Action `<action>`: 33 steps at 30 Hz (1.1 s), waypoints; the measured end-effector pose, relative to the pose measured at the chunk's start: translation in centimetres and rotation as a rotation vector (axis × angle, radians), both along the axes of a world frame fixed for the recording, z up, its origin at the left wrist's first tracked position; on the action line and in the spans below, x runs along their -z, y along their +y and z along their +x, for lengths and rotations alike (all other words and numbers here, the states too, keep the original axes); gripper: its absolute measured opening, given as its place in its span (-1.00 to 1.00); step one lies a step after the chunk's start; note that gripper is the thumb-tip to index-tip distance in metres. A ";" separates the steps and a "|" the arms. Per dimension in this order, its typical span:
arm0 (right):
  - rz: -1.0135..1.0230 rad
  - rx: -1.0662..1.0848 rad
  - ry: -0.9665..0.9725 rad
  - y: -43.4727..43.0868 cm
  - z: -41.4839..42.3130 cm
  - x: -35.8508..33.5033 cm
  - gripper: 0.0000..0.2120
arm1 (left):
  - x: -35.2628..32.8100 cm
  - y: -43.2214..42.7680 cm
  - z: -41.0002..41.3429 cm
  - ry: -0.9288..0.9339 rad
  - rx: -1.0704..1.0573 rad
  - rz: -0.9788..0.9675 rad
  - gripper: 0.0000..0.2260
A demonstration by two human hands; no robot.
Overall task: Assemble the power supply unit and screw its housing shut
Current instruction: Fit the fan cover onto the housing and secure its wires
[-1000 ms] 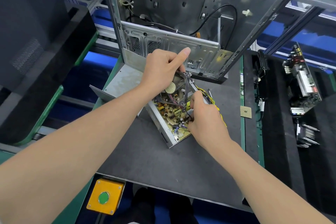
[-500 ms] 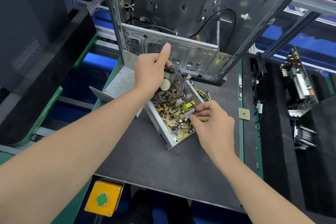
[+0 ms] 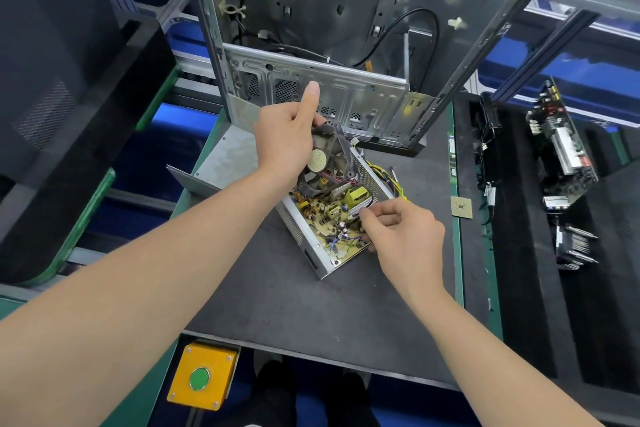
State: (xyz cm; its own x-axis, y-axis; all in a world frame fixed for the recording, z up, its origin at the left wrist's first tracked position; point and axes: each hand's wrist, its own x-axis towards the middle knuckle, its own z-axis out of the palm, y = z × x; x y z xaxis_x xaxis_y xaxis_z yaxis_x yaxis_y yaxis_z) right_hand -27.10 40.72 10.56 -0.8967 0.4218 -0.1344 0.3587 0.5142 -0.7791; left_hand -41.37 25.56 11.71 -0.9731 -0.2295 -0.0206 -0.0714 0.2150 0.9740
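An open metal power supply housing (image 3: 313, 248) lies on the dark mat, its yellow circuit board (image 3: 332, 218) facing up. My left hand (image 3: 285, 139) grips a black cooling fan (image 3: 327, 156) tilted over the far end of the housing, index finger sticking up. My right hand (image 3: 403, 232) is at the housing's right edge, fingers curled at the board's rim; what they pinch is hidden. Yellow wires (image 3: 388, 180) trail out to the right. A grey metal cover plate (image 3: 221, 163) lies left of the housing.
An open computer case (image 3: 322, 94) stands upright just behind the housing. A small CPU chip (image 3: 461, 207) lies on the mat's right edge. Circuit boards (image 3: 561, 156) sit in a black tray at right. A yellow box with a green button (image 3: 201, 377) is below the mat.
My right hand pulled out of the housing's middle and settled at its right edge. My left hand tilted the fan back toward the housing's far end.
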 end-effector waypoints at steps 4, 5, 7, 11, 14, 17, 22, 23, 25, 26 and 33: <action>-0.047 0.029 0.009 -0.3 0.3 0.3 -0.89 | 0.1 0.2 0.2 -0.009 0.002 -0.008 -0.46; -0.053 0.041 0.018 -0.4 0.3 0.4 -0.89 | 0.1 0.2 0.2 -0.008 0.003 -0.010 -0.47; -0.073 0.058 0.039 -0.6 0.3 0.5 -0.89 | 0.1 0.4 0.3 -0.013 0.014 -0.009 -0.48; -0.019 0.053 0.064 -0.6 0.2 0.7 -0.88 | 0.1 0.7 0.5 -0.043 0.038 0.002 -0.48; 0.128 -0.015 0.085 -0.4 0.6 1.3 -0.89 | 0.1 0.7 0.4 -0.045 0.041 -0.033 -0.43; 0.250 -0.060 0.095 -0.4 1.3 2.4 -0.90 | 0.2 0.7 0.4 -0.038 0.068 -0.085 -0.46; 0.377 -0.034 0.155 -1.4 2.0 4.0 -0.94 | 0.6 1.0 0.4 -0.038 0.100 -0.163 -0.46; 0.378 -0.012 0.172 -1.6 2.2 4.4 -0.95 | 0.8 1.0 0.4 -0.040 0.107 -0.167 -0.45; 0.373 0.032 0.183 -1.7 2.3 4.9 -0.96 | 1.0 1.2 0.4 -0.051 0.122 -0.167 -0.45; 0.368 0.048 0.185 -1.8 2.3 5.1 -0.96 | 1.0 1.3 0.4 -0.057 0.128 -0.162 -0.45; 0.340 0.079 0.237 -1.6 1.8 5.4 -0.94 | 0.9 1.5 0.3 -0.064 0.160 -0.151 -0.40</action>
